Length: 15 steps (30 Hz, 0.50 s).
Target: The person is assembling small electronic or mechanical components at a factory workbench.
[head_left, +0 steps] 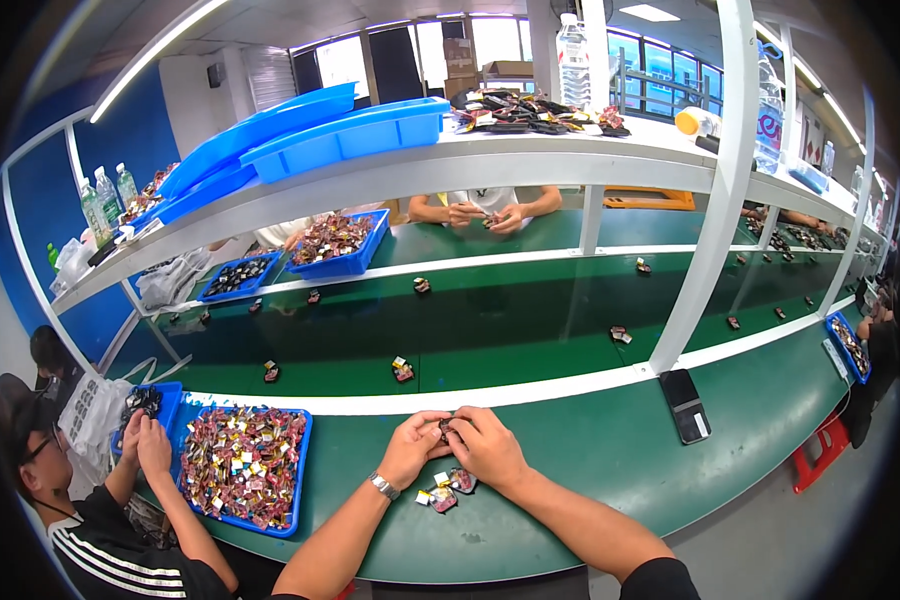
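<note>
Bare left hand (415, 447), bare right hand (489, 450), shiny silver wristband (384, 487) on the left — near seven o'clock, black sleeve (660, 581) on the right — five o'clock

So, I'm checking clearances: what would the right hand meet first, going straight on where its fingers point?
Probably the left hand, just beyond the small dark component held between it and the right hand; exact depth is unclear.

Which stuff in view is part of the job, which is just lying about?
Likely job:
small part, in left hand and right hand
loose parts below the hands
blue tray of similar parts

Likely just lying about:
black phone-like slab
clear bottle
white container, orange cap
</note>
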Available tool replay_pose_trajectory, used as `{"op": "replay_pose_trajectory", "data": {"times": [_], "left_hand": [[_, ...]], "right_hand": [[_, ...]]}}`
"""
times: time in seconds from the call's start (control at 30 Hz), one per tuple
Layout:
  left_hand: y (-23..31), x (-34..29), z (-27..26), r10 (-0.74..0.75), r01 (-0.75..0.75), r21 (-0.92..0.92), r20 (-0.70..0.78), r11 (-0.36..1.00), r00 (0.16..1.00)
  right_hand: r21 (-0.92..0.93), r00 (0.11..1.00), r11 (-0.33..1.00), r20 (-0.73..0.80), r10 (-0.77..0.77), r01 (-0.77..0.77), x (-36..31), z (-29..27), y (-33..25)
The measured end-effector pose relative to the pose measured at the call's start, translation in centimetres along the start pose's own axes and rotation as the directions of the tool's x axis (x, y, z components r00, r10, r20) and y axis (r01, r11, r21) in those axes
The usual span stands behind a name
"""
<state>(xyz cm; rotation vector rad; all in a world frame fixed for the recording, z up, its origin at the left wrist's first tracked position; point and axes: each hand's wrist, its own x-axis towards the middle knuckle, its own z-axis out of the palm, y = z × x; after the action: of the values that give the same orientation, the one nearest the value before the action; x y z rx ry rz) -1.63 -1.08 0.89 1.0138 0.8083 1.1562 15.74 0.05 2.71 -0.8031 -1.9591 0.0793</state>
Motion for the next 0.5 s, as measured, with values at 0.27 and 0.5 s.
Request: {"op": "replay_pose_trajectory", "data": {"times": [0.27,0.5], "left_hand": [[0.3,-0.3,0.4,-0.006,0.006,0.0,-0.018,1.0,1.0],[-0.4,0.3,1.2,0.051,-0.046,0.048,-0.096,0.998,0.994]], "right_hand": [[-0.043,1.0,0.999,0.024,-0.01,0.011,-0.1,0.0,-0.1],[0.374,0.966,0.89,0.096,0.241,-0.26,-0.3,-0.2,1.5]]}}
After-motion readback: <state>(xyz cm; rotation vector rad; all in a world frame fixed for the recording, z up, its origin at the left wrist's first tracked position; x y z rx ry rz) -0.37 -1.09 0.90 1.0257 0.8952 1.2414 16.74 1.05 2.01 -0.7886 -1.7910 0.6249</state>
